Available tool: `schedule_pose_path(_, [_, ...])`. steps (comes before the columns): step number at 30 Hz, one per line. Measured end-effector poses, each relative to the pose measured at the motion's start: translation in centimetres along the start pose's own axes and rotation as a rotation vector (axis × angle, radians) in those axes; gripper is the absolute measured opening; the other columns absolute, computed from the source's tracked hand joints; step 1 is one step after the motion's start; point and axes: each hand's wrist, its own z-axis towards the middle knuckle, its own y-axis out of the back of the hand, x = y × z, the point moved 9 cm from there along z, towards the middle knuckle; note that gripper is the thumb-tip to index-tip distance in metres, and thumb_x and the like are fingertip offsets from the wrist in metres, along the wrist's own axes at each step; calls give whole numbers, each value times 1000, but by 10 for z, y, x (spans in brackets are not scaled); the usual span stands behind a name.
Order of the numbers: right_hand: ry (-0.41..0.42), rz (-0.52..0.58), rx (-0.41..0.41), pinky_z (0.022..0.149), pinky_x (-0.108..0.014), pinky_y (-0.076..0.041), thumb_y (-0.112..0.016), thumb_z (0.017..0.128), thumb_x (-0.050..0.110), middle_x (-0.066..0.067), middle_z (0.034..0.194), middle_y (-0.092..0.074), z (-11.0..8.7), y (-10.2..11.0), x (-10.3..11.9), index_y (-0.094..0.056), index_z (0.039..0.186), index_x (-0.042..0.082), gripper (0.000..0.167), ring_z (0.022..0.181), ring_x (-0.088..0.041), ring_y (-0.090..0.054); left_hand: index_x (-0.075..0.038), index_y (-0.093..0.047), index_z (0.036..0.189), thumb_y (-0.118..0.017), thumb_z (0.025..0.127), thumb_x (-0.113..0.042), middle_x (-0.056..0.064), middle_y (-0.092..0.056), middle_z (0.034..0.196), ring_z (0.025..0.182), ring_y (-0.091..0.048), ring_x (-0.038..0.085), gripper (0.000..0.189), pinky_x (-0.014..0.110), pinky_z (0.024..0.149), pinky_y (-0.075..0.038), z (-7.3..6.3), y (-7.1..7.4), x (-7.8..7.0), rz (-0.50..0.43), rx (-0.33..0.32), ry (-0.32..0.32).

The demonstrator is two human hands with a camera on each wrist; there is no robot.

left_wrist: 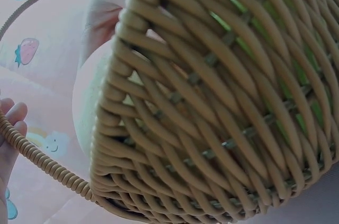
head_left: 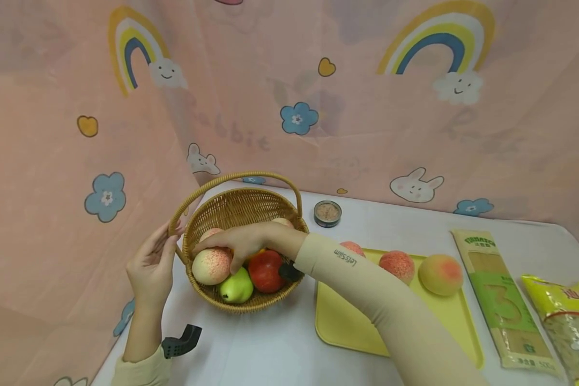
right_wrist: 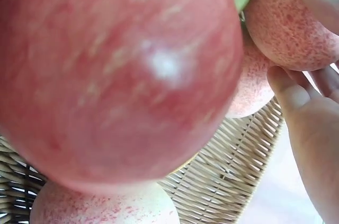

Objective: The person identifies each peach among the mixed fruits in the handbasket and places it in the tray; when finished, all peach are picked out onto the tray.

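A round wicker basket [head_left: 245, 307] with a tall hoop handle [head_left: 238, 175] holds several fruits. My left hand [head_left: 151, 268] grips the handle's left side, fingers behind it and thumb in front. Over the basket, my right hand [head_left: 245, 241] holds a pale peach [head_left: 209, 268] with red speckles at the left rim; its thumb and fingertips lie on the peach [right_wrist: 296, 23] in the right wrist view. Beside that peach sit a green pear [head_left: 238, 287] and a red apple [head_left: 265, 272]. Another peach [head_left: 282, 221] shows at the back right, partly hidden by my right forearm.
A yellow tray [head_left: 347, 327] bearing peaches [head_left: 396, 266] lies to the right, partly under my right sleeve. Behind stands a small round tin [head_left: 327, 213]. Farther right lie a green noodle packet [head_left: 502, 300] and a yellow bag [head_left: 571, 321]. A pink printed cloth [head_left: 270, 64] hangs behind.
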Motion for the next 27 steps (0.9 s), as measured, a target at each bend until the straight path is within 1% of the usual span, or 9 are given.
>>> schedule_pose_path(4, [-20, -18, -22, 106, -18, -34, -69, 73, -9, 7, 145, -37, 1, 1, -1, -38, 145, 21, 84, 127, -4, -35, 16, -60, 113, -55, 84, 21, 3, -70, 108, 97, -69, 14, 31, 20, 89, -55, 1, -1, 0, -8, 5, -6])
schedule_pose_path(9, [-1, -6, -38, 104, -18, -37, -72, 74, -5, 5, 142, -37, 2, 2, -2, -44, 141, 21, 77, 123, -5, -39, 15, -61, 114, -55, 84, 20, 2, -70, 108, 98, -69, 12, 30, 20, 89, -54, 0, 0, 1, 11, 4, 11])
schedule_pose_path(13, [17, 59, -68, 100, -16, -41, -76, 73, 2, 3, 136, -43, 0, 5, -4, -47, 135, 18, 70, 116, -6, -46, 16, -60, 114, -55, 85, 19, 3, -70, 108, 98, -69, 13, 30, 20, 89, -54, 0, -1, 1, 2, 7, 18])
schedule_pose_path(17, [20, 128, -115, 95, -17, -46, -78, 71, 9, 1, 127, -51, -3, 10, -5, -50, 128, 15, 64, 111, -8, -52, 16, -60, 114, -55, 84, 20, 3, -70, 107, 98, -69, 13, 30, 20, 89, -54, 0, -2, 1, -19, 4, 20])
schedule_pose_path(19, [4, 107, -144, 93, -17, -48, -77, 70, 15, 2, 124, -50, -5, 14, -5, -50, 127, 16, 63, 109, -8, -51, 17, -60, 114, -55, 84, 20, 2, -70, 106, 98, -69, 12, 30, 20, 89, -55, 0, -2, 1, -18, 3, 20])
schedule_pose_path(22, [-18, 46, -193, 91, -19, -46, -75, 70, 23, 2, 123, -48, -10, 22, -5, -50, 128, 20, 63, 111, -9, -45, 16, -60, 114, -55, 84, 20, 2, -70, 106, 98, -69, 13, 30, 19, 88, -55, 0, -2, 1, -13, 2, 22])
schedule_pose_path(24, [-24, 19, -222, 91, -20, -46, -73, 70, 26, 2, 124, -46, -14, 27, -3, -50, 130, 21, 65, 112, -10, -43, 16, -60, 114, -55, 84, 20, 1, -70, 107, 98, -69, 13, 30, 19, 88, -55, 0, -2, 2, -4, 2, 20])
schedule_pose_path(27, [-2, 21, -256, 93, -21, -47, -71, 73, 26, -1, 130, -46, -19, 35, 1, -48, 134, 18, 66, 115, -11, -44, 15, -61, 114, -55, 84, 20, 2, -70, 108, 97, -69, 13, 31, 19, 88, -55, 0, -2, 1, 4, 3, 11])
